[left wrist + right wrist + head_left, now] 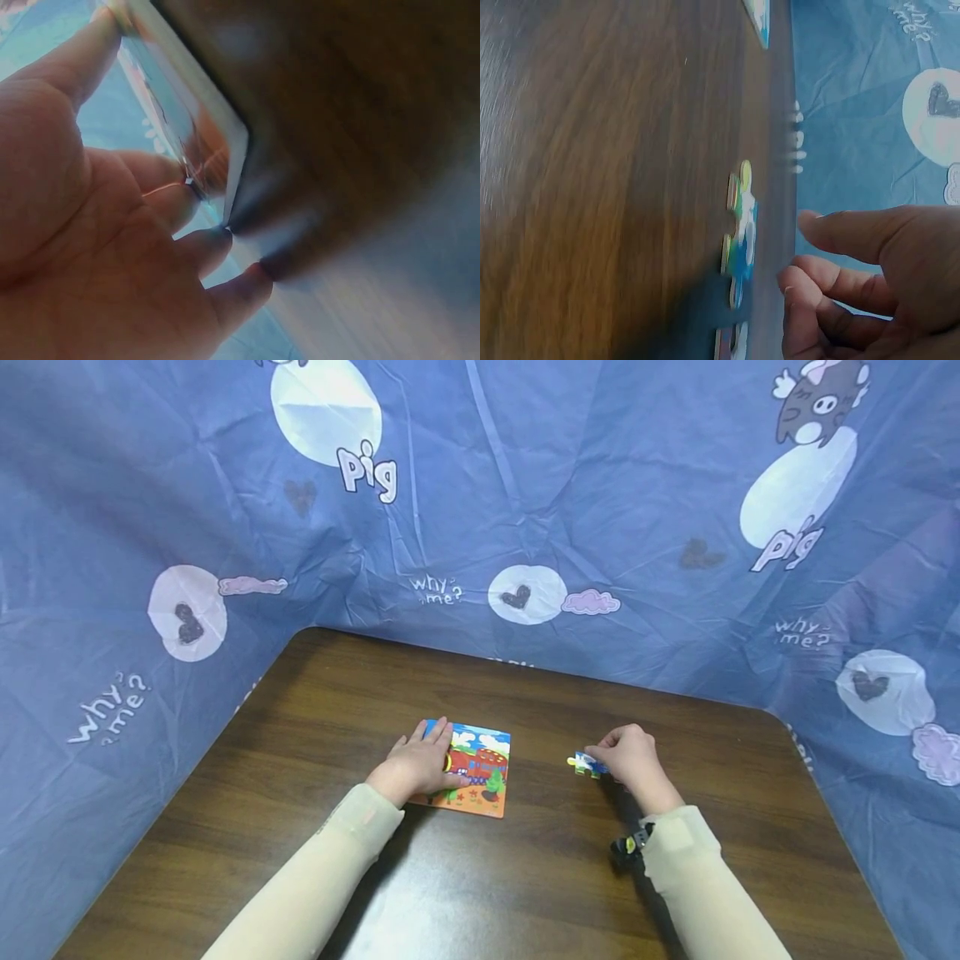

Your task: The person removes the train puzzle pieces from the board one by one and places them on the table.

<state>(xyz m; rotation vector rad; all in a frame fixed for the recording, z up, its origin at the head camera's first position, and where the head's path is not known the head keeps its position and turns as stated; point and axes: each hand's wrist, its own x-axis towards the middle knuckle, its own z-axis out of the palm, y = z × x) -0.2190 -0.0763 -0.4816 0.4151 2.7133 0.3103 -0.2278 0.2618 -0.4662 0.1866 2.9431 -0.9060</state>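
We find the red-train jigsaw puzzle (486,768) lying on the wooden table (555,877), its left part hidden under the left hand (420,767), fingers straight and spread, probably to steady it. Well apart, a jigsaw piece (742,229) lies just beside the right hand (633,762), its bent thumb and forefinger parted, gripping nothing. Near it we glimpse another piece (724,345); beyond, a blue pig-print curtain (450,510).

Red-blue-orange picture board (487,766), blue-white-green puzzle piece (744,238), brown wood-grained table (532,877), blue pig-printed cloth (457,527)
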